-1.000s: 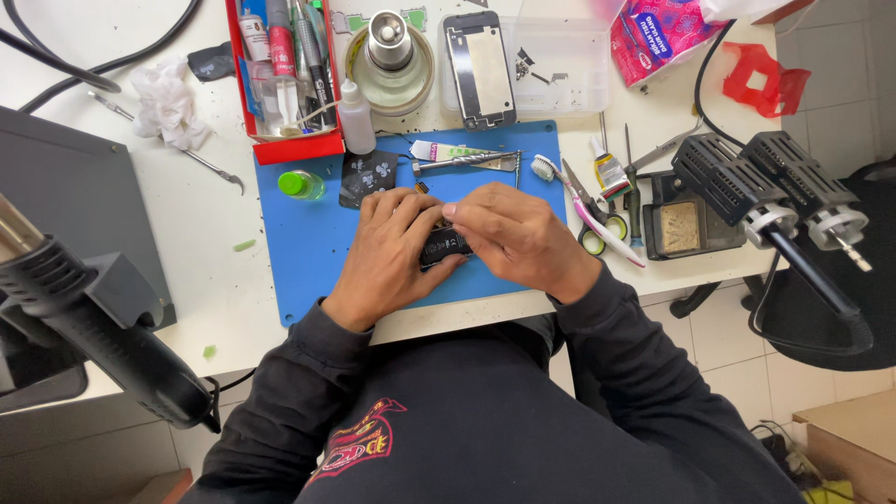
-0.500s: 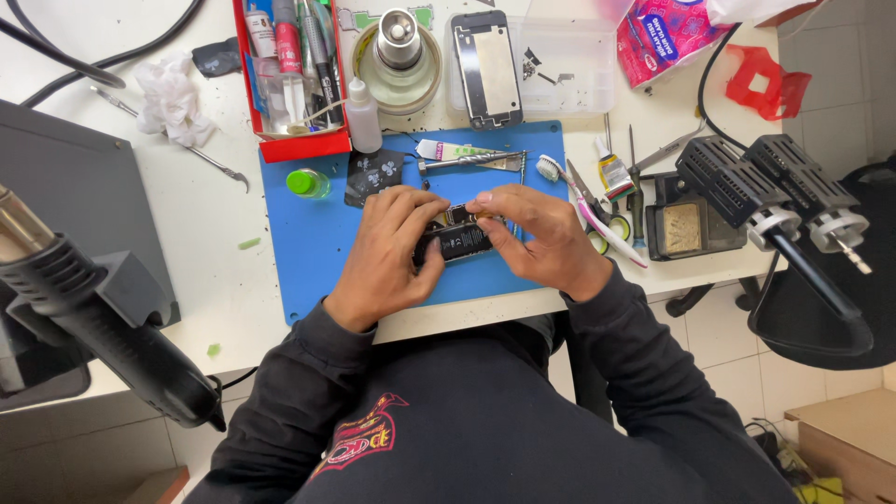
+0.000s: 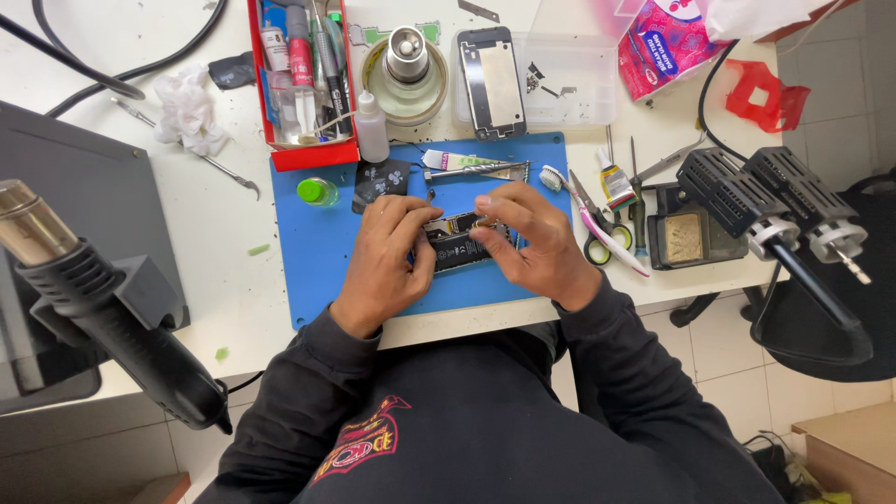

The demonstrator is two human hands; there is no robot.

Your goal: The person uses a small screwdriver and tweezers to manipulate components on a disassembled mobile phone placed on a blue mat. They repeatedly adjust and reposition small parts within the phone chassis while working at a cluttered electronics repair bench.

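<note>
Head view shows both hands, left hand (image 3: pixel 387 257) and right hand (image 3: pixel 532 243), now spread slightly, pinching the opened phone (image 3: pixel 464 241) on the blue mat (image 3: pixel 317 271).

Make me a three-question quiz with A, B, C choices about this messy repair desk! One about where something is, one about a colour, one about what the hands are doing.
1. Where does the opened dark phone lie?
A. in the red plastic tray
B. on the blue rubber mat
C. on the floor

2. What colour is the cap of the small round bottle on the mat?
A. green
B. yellow
C. black

3. What are the left hand and right hand doing?
A. both resting in the lap
B. one holding scissors
C. both touching the phone

Answers: 1 B, the phone sits on the blue rubber mat, in front of the red plastic tray. 2 A, the cap is bright green. 3 C, fingers of both hands close around the phone from either side.
</note>
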